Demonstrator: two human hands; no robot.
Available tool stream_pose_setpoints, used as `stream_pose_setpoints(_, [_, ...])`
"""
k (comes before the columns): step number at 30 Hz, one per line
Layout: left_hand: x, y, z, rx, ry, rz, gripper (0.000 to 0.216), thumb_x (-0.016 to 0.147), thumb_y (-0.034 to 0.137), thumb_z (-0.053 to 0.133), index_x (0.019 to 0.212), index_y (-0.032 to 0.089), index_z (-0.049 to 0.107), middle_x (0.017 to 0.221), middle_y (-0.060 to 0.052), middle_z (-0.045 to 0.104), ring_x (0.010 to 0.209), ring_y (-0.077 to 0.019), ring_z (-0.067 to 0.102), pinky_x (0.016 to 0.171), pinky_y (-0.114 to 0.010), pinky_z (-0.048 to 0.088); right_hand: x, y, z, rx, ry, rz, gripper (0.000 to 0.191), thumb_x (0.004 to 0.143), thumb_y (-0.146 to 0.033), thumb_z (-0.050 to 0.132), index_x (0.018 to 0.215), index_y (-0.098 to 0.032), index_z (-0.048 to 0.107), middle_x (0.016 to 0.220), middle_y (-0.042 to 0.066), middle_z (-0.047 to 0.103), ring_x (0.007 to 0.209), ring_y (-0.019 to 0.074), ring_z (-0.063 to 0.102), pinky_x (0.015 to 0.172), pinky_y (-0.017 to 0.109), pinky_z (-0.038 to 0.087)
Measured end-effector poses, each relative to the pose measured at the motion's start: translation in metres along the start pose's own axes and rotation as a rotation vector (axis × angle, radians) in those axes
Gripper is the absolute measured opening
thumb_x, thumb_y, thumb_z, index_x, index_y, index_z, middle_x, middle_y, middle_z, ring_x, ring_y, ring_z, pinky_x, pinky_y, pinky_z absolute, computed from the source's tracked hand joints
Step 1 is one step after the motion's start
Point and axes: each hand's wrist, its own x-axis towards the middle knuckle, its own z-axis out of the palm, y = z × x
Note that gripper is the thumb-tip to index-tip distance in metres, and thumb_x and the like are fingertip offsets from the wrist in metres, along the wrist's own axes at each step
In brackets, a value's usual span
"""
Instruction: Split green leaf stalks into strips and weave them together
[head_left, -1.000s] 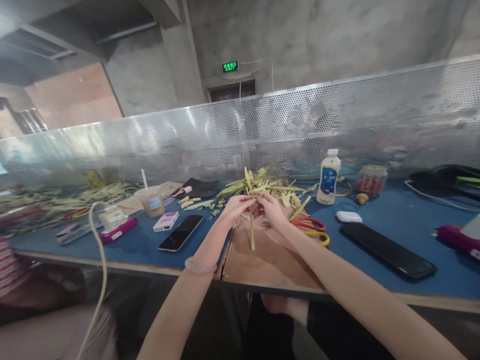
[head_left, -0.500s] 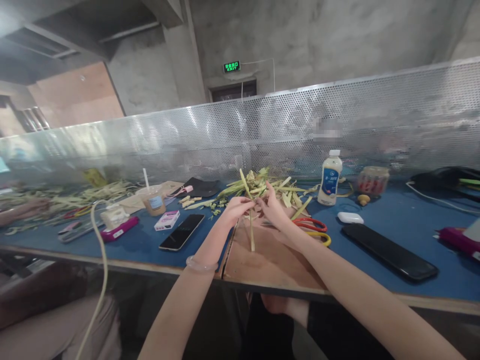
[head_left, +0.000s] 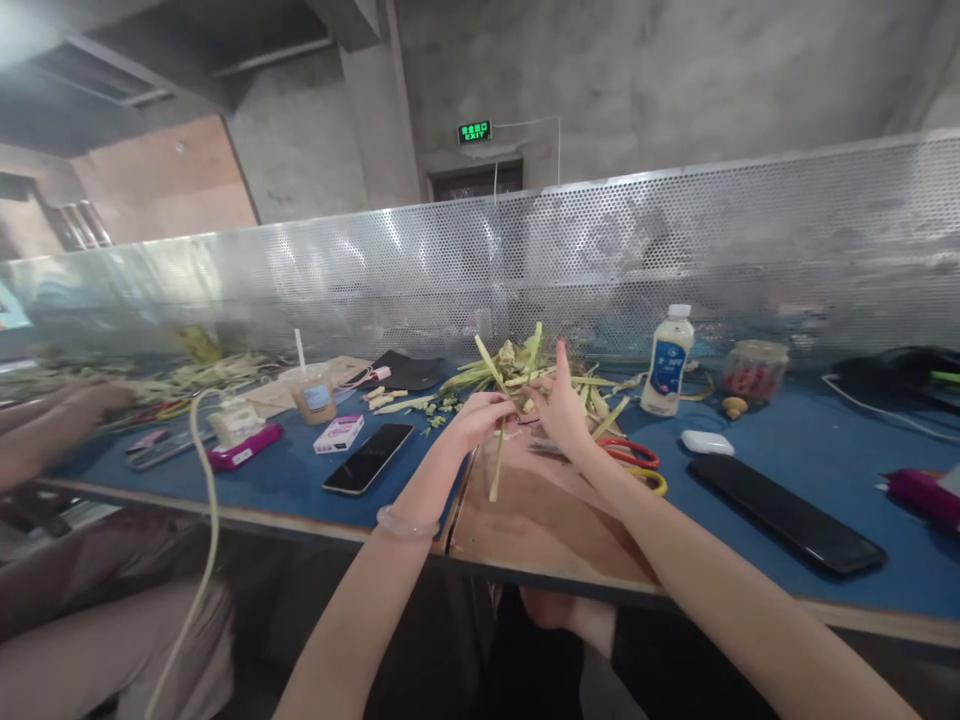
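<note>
My left hand [head_left: 484,418] is closed, its thumb and fingers pinching a long pale-green plant strip [head_left: 497,465]. The strip's lower end hangs over the brown board [head_left: 540,525], and a pale end sticks up above my fingers. Close beside it, my right hand [head_left: 564,412] has its fingertips together at the base of another upright green strip [head_left: 535,345], with one finger pointing up. Where the strips cross is partly hidden by my fingers. Behind both hands lies a heap of leafy strips [head_left: 600,402]. Scissors with red handles [head_left: 634,455] and a yellow-handled tool [head_left: 651,482] lie by my right wrist.
On the left are a phone [head_left: 369,458], a small box [head_left: 339,434] and a drink cup [head_left: 317,400]. To the right stand a bottle [head_left: 667,362], a jar [head_left: 756,370] and a black case [head_left: 784,512]. A co-worker's hand [head_left: 97,402] is blurred at far left.
A green strip now stands upright at my right fingertips, and my right hand has one finger raised higher. The hanging strip's lower end has swung slightly left. The co-worker's arm has moved further into view.
</note>
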Motion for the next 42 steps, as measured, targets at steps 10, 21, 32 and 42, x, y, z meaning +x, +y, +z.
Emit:
stream_pose_setpoints(10, [-0.002, 0.005, 0.004, -0.032, -0.07, -0.008, 0.01, 0.058, 0.014, 0.065, 0.065, 0.009, 0.059, 0.058, -0.001, 0.054, 0.053, -0.0069, 0.047, 0.049, -0.022, 0.031, 0.001, 0.013, 0.002, 0.107, -0.134, 0.083, 0.042, 0.074, -0.02, 0.049, 0.115, -0.02, 0.048, 0.078, 0.0, 0.066, 0.077, 0.0154, 0.06, 0.076, 0.032, 0.043])
stream_pose_setpoints(21, [-0.005, 0.01, -0.002, -0.232, -0.133, -0.012, 0.016, 0.061, 0.018, 0.067, 0.075, 0.01, 0.064, 0.071, -0.005, 0.061, 0.066, -0.0113, 0.055, 0.056, -0.022, 0.036, 0.002, 0.005, 0.0, 0.082, -0.047, 0.098, 0.038, 0.075, -0.023, 0.049, 0.112, -0.018, 0.05, 0.08, 0.002, 0.066, 0.064, 0.0143, 0.056, 0.067, 0.029, 0.043])
stream_pose_setpoints(32, [0.001, 0.006, -0.006, -0.305, -0.159, -0.08, 0.014, 0.07, 0.021, 0.06, 0.08, 0.012, 0.065, 0.075, -0.007, 0.063, 0.065, -0.0114, 0.056, 0.058, -0.022, 0.04, -0.005, 0.0, 0.0, -0.021, -0.01, -0.009, 0.031, 0.079, -0.025, 0.044, 0.108, -0.02, 0.055, 0.084, 0.004, 0.065, 0.068, 0.0166, 0.057, 0.068, 0.03, 0.044])
stream_pose_setpoints(42, [0.003, -0.001, -0.003, -0.047, 0.012, 0.148, 0.007, 0.06, 0.018, 0.062, 0.063, 0.011, 0.063, 0.058, -0.002, 0.058, 0.053, -0.0097, 0.05, 0.048, -0.021, 0.033, -0.004, 0.006, 0.001, -0.167, -0.193, -0.294, 0.02, 0.083, -0.019, 0.039, 0.09, -0.021, 0.058, 0.093, 0.008, 0.058, 0.091, 0.0188, 0.053, 0.082, 0.031, 0.041])
